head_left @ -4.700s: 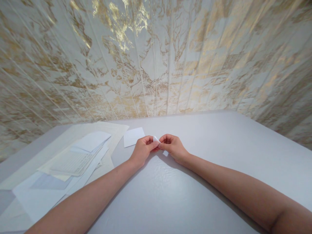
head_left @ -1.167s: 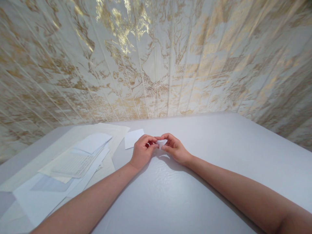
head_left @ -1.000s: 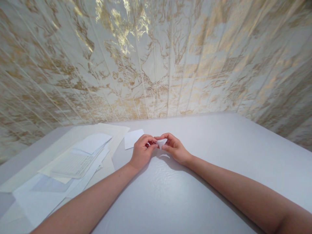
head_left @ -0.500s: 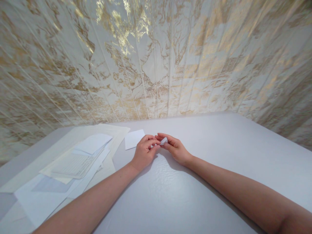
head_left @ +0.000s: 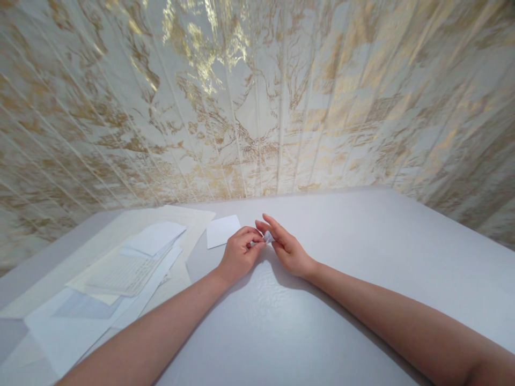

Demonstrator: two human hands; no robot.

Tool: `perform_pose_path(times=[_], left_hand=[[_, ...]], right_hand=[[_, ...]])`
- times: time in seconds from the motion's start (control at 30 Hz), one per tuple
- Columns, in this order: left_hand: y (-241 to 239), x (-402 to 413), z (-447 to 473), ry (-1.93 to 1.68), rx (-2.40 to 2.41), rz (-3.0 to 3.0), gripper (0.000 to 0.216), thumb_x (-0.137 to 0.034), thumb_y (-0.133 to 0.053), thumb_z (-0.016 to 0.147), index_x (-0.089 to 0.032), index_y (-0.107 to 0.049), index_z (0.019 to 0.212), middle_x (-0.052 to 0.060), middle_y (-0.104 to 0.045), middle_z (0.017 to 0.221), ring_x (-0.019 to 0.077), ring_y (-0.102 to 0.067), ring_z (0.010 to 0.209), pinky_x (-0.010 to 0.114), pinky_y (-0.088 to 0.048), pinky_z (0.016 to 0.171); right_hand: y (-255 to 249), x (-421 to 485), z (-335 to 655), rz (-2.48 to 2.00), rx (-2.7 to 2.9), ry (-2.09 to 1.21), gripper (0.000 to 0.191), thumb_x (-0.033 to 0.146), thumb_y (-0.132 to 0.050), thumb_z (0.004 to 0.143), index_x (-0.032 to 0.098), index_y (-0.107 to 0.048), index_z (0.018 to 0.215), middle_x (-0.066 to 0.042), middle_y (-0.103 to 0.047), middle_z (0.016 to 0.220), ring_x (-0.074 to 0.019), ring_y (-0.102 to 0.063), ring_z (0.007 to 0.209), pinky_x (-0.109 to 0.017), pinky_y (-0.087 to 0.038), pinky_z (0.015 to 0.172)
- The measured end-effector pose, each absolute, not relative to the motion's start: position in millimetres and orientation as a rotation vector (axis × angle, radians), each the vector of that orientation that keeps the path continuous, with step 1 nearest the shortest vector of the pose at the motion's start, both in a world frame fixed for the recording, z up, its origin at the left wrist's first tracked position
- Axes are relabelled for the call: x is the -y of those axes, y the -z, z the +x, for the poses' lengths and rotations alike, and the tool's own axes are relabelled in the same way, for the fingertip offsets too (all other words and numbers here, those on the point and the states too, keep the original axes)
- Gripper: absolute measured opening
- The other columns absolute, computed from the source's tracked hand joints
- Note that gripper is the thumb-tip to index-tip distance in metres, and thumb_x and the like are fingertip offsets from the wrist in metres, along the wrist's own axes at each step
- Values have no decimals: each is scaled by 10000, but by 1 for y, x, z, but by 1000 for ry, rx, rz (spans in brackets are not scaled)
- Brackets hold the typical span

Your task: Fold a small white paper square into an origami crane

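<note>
A small folded piece of white paper (head_left: 268, 237) is pinched between the thumb and fingers of my left hand (head_left: 240, 250), just above the table. My right hand (head_left: 291, 247) stands beside it with fingers stretched and spread from the thumb. The paper sits in front of that gap; whether the right thumb or fingers touch it, I cannot tell. Close behind my left hand lies a flat white sheet (head_left: 222, 230). My left fingers hide part of the folded paper.
Loose papers overlap on the left of the table (head_left: 362, 230): a folded white sheet (head_left: 155, 236), a lined page with writing (head_left: 120, 274) and large cream sheets (head_left: 197, 217). A white and gold patterned wall covering (head_left: 257, 107) rises behind the table's far edge.
The fingers of my right hand have straightened and spread away from the folded paper. My left hand keeps its pinch, and the paper has turned more upright and shifted slightly left.
</note>
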State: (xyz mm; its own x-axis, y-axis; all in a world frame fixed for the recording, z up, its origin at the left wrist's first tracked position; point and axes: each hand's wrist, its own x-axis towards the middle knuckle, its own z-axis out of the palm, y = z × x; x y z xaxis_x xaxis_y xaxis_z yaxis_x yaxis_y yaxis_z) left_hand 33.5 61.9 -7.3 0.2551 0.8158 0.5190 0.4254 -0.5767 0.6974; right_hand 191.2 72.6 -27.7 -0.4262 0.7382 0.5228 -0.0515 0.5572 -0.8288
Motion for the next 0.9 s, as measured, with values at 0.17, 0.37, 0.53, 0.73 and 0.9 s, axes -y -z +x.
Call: perform_pose_path(times=[0.17,0.37,0.53,0.73,0.9], left_hand=[[5,-63,33,-1205,-1140,1960,181,-238,-509,744,-173,-573,588,18,-592,678,142,-536,668,253,-416,640],[12,-65,36,-1249,-1100,1752,98,-182,-590,656,-175,-497,627,-36,-516,597,102,-485,566,220,-403,565],[12,-63,38,-1321,-1082,1769,70,-167,-581,668,-176,-520,702,-35,-529,641,95,-492,586,217,-411,579],[10,-64,36,-1333,-1094,1618,93,-200,-606,671,-168,-529,712,-40,-541,632,93,-511,572,219,-419,570],[7,-63,35,-1292,-1024,1480,90,-199,-599,678,-157,-561,747,-32,-580,653,99,-551,592,232,-450,603]], right_hand=[[26,-70,190,-541,1862,-938,654,45,-399,780,289,-236,1364,-41,-415,1351,-159,-360,1253,-437,-196,1069],[25,-68,189,-502,1897,-862,610,64,-386,803,283,-257,1358,-29,-414,1352,-159,-365,1250,-405,-227,1067],[29,-70,187,-596,1862,-781,550,72,-381,812,273,-327,1321,-54,-512,1263,-166,-456,1177,-396,-309,1023],[30,-72,187,-811,1726,-709,335,164,-504,778,226,-527,1106,-61,-624,969,-168,-585,846,-333,-462,796],[26,-73,186,-880,1645,-745,86,199,-538,753,185,-540,837,-18,-585,746,-133,-547,664,-279,-457,654]])
